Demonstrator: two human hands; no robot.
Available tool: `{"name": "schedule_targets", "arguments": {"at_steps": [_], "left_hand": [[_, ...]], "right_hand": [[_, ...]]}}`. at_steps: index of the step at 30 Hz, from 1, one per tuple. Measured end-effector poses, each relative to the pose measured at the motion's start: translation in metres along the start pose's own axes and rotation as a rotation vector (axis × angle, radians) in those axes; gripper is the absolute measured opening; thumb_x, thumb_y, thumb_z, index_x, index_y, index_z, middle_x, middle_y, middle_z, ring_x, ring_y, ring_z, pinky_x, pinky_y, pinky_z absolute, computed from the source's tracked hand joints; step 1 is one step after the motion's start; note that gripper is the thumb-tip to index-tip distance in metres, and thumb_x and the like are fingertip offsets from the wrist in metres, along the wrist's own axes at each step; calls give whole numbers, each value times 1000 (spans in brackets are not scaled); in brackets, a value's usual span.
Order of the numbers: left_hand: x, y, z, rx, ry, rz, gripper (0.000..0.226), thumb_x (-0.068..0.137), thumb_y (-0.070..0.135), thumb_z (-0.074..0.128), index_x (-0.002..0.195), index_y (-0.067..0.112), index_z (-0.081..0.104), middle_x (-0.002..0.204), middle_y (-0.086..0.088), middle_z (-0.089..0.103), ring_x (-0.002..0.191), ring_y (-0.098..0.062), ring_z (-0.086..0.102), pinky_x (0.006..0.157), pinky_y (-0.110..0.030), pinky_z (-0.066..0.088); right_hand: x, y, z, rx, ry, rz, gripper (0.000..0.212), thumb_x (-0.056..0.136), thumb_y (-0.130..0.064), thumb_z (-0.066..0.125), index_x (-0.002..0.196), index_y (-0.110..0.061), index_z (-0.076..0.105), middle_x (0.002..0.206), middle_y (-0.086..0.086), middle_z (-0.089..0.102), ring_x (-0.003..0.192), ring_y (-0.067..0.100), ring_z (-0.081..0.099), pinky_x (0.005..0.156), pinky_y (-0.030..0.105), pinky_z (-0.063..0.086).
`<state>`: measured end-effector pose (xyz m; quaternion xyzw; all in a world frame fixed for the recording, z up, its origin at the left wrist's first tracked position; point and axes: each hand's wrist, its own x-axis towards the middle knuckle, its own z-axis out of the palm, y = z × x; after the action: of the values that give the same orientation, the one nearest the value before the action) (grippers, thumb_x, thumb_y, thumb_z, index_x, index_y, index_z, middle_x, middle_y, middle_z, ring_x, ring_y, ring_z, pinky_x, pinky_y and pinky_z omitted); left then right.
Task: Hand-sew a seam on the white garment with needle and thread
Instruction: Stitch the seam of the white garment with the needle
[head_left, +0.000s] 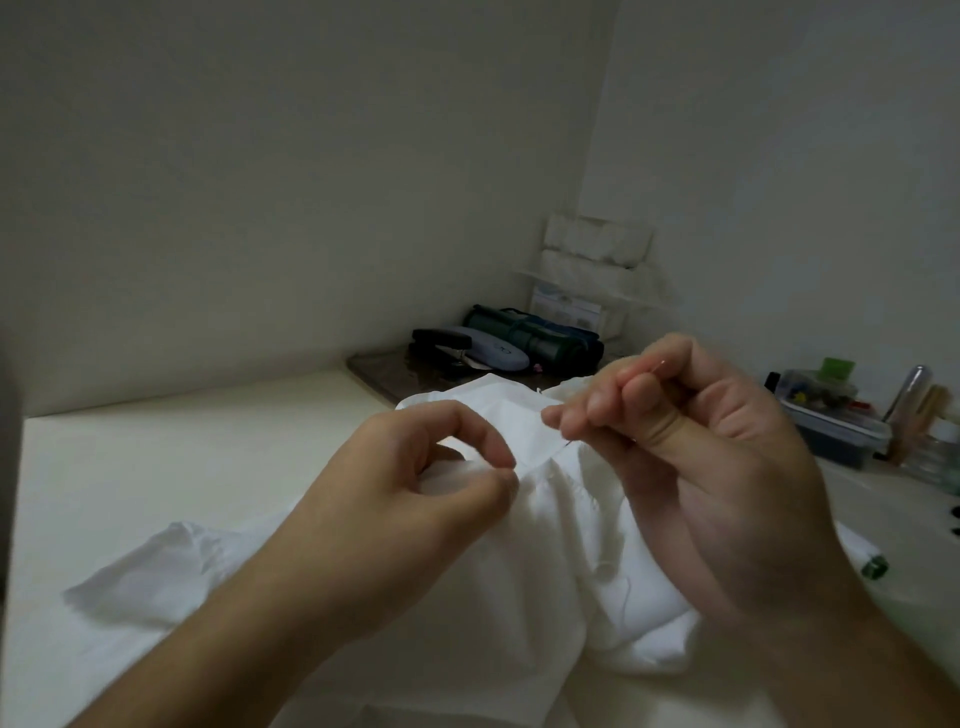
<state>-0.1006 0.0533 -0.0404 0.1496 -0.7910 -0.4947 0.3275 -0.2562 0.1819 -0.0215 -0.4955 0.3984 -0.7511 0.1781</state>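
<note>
The white garment (524, 561) lies crumpled on the pale table (182, 447), its seam fold raised in the middle. My left hand (415, 499) pinches a fold of the cloth between thumb and forefinger. To the right, my right hand (691, 447) holds a thin needle (569, 442) in its curled fingers. The needle's tip points down-left at the seam, just above the cloth, and its other end sticks out above the fingers. A thread is too fine to make out.
At the back stand a black stapler (441, 345), a grey case (493, 353) and a dark green roll (535, 338) on a dark tray. A clear box of small items (826, 415) sits at the right, with a green spool (875, 566) near the table edge.
</note>
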Motion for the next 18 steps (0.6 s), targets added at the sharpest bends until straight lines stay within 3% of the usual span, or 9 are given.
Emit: {"name": "schedule_targets", "arguments": {"at_steps": [2, 6, 12, 18], "left_hand": [[-2, 3, -1, -30, -18, 36, 7, 92, 31, 76, 96, 35, 79, 61, 7, 66, 54, -11, 54, 56, -25, 41], [-2, 4, 0, -15, -42, 29, 9, 89, 39, 78, 87, 32, 84, 80, 7, 79, 75, -12, 74, 70, -26, 55], [-3, 4, -2, -102, -17, -19, 19, 84, 46, 80, 83, 27, 82, 68, 10, 71, 63, -5, 63, 61, -23, 45], [-1, 1, -3, -145, -13, -22, 24, 76, 44, 68, 81, 25, 81, 63, 9, 66, 59, -7, 57, 61, -27, 40]], "right_hand": [[1, 0, -2, 9, 20, -8, 18, 95, -9, 54, 83, -12, 66, 76, 11, 66, 76, 28, 69, 88, 39, 59], [2, -3, -1, 20, 62, -28, 19, 97, -6, 52, 82, -11, 63, 74, 9, 61, 68, 25, 62, 82, 37, 59], [2, -4, -6, -48, 70, 11, 19, 97, -6, 58, 80, -12, 60, 66, 8, 48, 58, 22, 41, 57, 35, 47], [-4, 6, -3, -465, -113, 68, 10, 97, -20, 58, 93, -21, 66, 64, 1, 48, 59, 19, 38, 53, 30, 36]]}}
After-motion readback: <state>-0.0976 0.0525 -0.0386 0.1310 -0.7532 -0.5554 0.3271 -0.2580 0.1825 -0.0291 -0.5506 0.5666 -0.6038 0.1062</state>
